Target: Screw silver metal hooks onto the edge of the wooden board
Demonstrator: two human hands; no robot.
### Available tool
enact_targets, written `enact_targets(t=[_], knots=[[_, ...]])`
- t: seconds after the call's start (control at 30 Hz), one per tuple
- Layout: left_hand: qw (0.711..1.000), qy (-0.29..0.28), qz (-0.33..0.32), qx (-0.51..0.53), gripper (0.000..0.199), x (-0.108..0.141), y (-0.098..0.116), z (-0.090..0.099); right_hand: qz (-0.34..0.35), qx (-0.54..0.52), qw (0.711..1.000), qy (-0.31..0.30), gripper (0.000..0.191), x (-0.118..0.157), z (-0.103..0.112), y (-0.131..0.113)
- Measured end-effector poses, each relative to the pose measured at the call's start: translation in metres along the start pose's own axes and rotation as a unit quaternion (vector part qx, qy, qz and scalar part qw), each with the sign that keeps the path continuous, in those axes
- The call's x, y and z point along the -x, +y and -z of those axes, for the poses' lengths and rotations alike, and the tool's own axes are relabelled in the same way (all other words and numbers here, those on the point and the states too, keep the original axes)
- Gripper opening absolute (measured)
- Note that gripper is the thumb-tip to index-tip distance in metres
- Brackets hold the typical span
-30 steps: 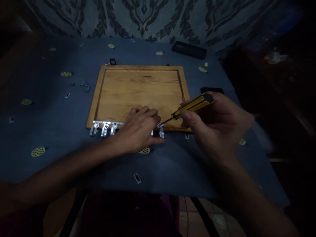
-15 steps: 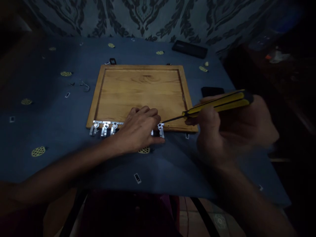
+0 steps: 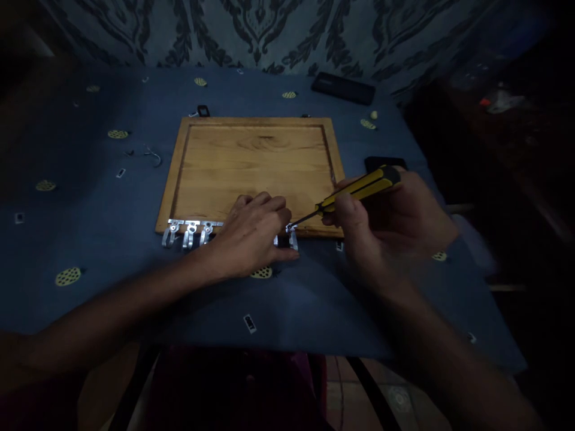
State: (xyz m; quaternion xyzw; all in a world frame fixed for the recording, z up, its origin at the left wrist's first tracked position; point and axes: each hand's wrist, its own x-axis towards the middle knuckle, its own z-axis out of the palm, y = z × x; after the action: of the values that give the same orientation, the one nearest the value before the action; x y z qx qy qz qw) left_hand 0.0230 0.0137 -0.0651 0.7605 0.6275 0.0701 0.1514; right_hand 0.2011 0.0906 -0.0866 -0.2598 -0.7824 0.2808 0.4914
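A framed wooden board (image 3: 251, 173) lies flat, with a silver metal hook rail (image 3: 191, 226) along its near edge. My left hand (image 3: 256, 230) rests over the middle of the rail, fingers curled on the board and thumb below the edge, pressing the rail down and hiding part of it. In my right hand (image 3: 386, 224) is a yellow and black screwdriver (image 3: 354, 190), slanted down to the left. Its tip reaches the rail's right end, above the last hook, beside my left fingertips. Whether a screw is under the tip I cannot tell.
A dark blue cloth (image 3: 179, 299) with yellow prints covers the table. A black phone-like object (image 3: 344, 88) lies at the back right, another dark item (image 3: 384, 163) beyond my right hand. Small curved metal hooks (image 3: 155, 157) lie left of the board. A patterned wall covering (image 3: 256, 30) rises behind.
My right hand has moved left and slightly down with the screwdriver, bringing its tip onto the rail's right end. My left hand stays on the rail.
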Motion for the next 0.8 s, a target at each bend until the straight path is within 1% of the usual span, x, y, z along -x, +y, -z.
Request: enact_targets(t=[0.07,0.17,0.27,0.4,0.47,0.53,0.63,0.73,0.8], knots=[[1.000,0.000,-0.001,0.000,0.041,0.000,0.000,0.000,0.040,0.042,0.998,0.029,0.018,-0.003,-0.001,-0.006],[1.000,-0.001,0.001,0.000,0.041,0.000,0.000,0.000,0.066,0.070,0.995,0.020,0.022,-0.007,-0.002,-0.015],[1.000,-0.001,0.002,0.001,0.041,0.000,0.000,-0.001,0.058,0.041,0.997,0.018,0.021,-0.009,-0.002,-0.017],[1.000,0.008,-0.006,0.002,0.041,0.000,0.000,-0.001,0.002,-0.029,1.000,-0.009,0.008,-0.010,-0.001,-0.014],[1.000,0.009,-0.006,0.003,0.041,0.000,-0.001,-0.002,-0.013,-0.040,0.999,-0.017,0.008,-0.011,0.000,-0.014],[1.000,0.010,-0.006,0.004,0.041,0.000,-0.001,-0.002,-0.007,-0.037,0.999,-0.025,0.010,-0.012,0.002,-0.014],[1.000,0.014,-0.007,0.006,0.041,0.000,-0.001,-0.003,0.021,-0.025,0.999,-0.033,0.005,-0.015,0.002,-0.014],[1.000,0.020,-0.009,0.008,0.040,0.000,-0.001,-0.004,0.049,-0.011,0.999,-0.014,0.017,-0.016,0.001,-0.013],[1.000,0.019,-0.006,0.007,0.039,0.000,-0.002,-0.004,0.045,0.004,0.999,0.005,0.021,-0.014,-0.001,-0.013]])
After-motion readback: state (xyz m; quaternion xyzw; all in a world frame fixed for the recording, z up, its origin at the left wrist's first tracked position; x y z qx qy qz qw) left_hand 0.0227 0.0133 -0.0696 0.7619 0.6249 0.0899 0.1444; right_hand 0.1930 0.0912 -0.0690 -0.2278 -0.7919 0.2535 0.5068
